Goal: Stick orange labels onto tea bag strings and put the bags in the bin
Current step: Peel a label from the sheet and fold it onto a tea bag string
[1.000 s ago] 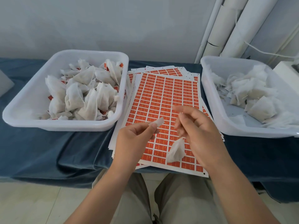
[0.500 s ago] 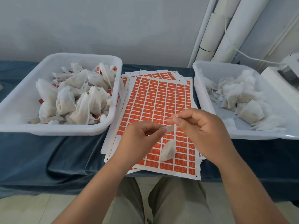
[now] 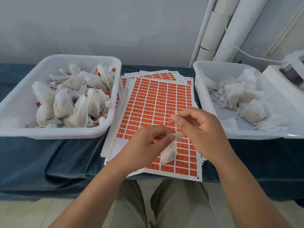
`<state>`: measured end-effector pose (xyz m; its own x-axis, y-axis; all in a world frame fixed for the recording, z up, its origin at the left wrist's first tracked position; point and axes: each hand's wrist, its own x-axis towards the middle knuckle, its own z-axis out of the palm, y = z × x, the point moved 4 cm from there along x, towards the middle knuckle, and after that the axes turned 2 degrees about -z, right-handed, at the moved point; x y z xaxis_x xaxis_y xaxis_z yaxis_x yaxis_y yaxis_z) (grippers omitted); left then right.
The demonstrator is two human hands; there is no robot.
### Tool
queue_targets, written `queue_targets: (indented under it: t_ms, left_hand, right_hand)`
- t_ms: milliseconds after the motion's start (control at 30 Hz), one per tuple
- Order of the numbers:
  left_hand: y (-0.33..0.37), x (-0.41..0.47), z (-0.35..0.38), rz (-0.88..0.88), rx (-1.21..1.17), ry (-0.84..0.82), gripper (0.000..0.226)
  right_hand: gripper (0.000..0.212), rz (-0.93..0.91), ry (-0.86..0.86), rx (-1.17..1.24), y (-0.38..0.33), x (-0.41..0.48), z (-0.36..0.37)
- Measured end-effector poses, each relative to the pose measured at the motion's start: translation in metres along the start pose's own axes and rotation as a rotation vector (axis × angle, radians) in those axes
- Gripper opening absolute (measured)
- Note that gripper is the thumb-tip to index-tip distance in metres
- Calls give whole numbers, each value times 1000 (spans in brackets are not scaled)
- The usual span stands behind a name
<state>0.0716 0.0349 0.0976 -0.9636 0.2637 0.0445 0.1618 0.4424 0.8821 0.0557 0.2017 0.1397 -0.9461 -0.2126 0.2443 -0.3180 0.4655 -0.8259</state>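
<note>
Right hand [image 3: 202,129] pinches the string [image 3: 176,127] taut, with the tea bag [image 3: 169,154] hanging over the label sheets [image 3: 156,99]. Left hand [image 3: 148,142] pinches a label [image 3: 180,135] against the string, evidently for sticking.

A left bin [image 3: 54,134] sits at the table's [image 3: 49,162] left edge with a heap of tea bags [image 3: 74,102] in it. A right bin [image 3: 204,99] with a smaller heap [image 3: 238,96] sits towards the right edge. The label sheets [image 3: 156,99] lie stacked between them and reach the front edge. Above the stack's front half, the left hand [image 3: 144,145] pinches a label [image 3: 179,135] just beside the right hand [image 3: 202,129]. The right hand pinches a string [image 3: 176,127], and a tea bag [image 3: 168,153] hangs below it.
</note>
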Motion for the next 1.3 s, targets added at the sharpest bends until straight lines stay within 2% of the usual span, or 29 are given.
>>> queue_targets:
  t_ms: [233,367,433,533,600,667,733,833,900,967,1067,1300]
  left_hand:
    - [1,-2,6,14,-95,-184,18]
    - [5,-7,6,-40,-328,-208,28]
    - [2,-6,8,-87,-372,-172,28]
    - [-5,-2,9,-140,-284,-42,35]
    - [-9,0,8,-164,-263,54,20]
    - [-12,0,7,-221,-297,82,7]
    - [-14,-1,5,-258,-320,87,10]
    - [-13,-4,1,-300,-343,95,27]
    - [-16,-4,-2,-319,-374,87,28]
    - [-19,-4,-4,-299,-315,92,28]
    - [-19,-2,-5,-174,-86,98,27]
    - [-13,-7,-4,71,309,-59,31]
  right_hand:
    - [11,-12,35,-76,6,3,2]
    - [12,10,79,-56,12,3,5]
    - [12,20,104,-34,13,3,6]
    - [12,18,138,-9,14,3,7]
    - [11,20,131,21,15,2,9]
    - [10,24,102,34,15,0,10]
    - [9,28,74,23,16,-1,12]
    - [9,29,34,-26,16,-2,13]
    - [11,33,14,-37,15,-3,14]
    - [9,48,2,-15,14,-3,14]
    - [11,50,-21,7,12,-3,14]
    - [13,68,-49,-44,18,-3,22]
